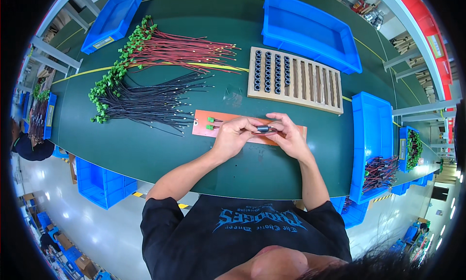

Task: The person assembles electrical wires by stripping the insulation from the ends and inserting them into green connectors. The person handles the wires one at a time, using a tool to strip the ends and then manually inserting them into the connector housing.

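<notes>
A small black cylinder, apparently a ferrite core (263,129), sits between my two hands above an orange-brown board (202,116). My left hand (234,136) is closed at the core's left end, thumb and fingers pinched together. My right hand (291,138) pinches the dark wires (275,130) at its right end, with the index finger raised. Two green connectors (210,127) lie on the board's left part, their wires running under my left hand. The fingers partly hide the wires and the board's middle.
Red wires (187,46) and black wires (145,105) with green connectors lie in bundles at left. A wooden rack (318,83) holds several black cores. Blue bins stand at back left (114,18), back right (310,30) and right (371,129), the last with wire assemblies (380,172).
</notes>
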A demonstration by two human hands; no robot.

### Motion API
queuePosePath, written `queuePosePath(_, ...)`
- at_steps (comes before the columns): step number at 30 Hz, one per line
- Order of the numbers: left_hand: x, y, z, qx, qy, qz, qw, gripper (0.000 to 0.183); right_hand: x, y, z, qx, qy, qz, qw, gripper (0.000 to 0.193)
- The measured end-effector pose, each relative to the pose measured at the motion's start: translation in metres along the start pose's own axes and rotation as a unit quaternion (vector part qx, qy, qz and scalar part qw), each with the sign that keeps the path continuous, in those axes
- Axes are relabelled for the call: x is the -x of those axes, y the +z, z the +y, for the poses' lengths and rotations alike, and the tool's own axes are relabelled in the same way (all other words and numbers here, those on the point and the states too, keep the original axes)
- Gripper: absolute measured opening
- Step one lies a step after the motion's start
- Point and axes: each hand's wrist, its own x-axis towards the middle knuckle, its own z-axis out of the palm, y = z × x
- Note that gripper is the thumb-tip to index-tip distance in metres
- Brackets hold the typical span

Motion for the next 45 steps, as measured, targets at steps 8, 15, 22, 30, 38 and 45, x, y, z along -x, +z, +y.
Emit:
queuePosePath(8,0.0,-0.001,0.012,-0.01,-0.036,0.011,0.999,0.008,0.004,-0.006,-0.008,0.078,-0.003,0.066,0.995,0.024)
queuePosePath(15,0.0,-0.001,0.019,-0.007,-0.045,0.006,0.999,0.008,0.003,0.0,-0.001,0.124,0.013,0.102,0.987,0.019)
queuePosePath(22,-0.001,-0.003,0.015,-0.002,-0.033,0.007,0.999,0.009,0.004,0.002,0.008,-0.032,0.045,0.088,0.995,0.022)
queuePosePath(30,0.0,-0.003,0.014,-0.003,-0.028,0.01,1.0,0.009,0.003,0.005,-0.007,-0.043,0.04,0.073,0.996,0.016)
queuePosePath(38,-0.001,-0.002,0.013,0.001,-0.013,-0.003,1.0,0.009,0.005,0.008,-0.004,-0.034,0.034,0.084,0.995,0.013)
queuePosePath(45,0.002,-0.01,-0.003,0.008,0.018,-0.035,0.999,0.009,0.006,0.009,-0.003,0.026,0.011,0.073,0.997,0.01)
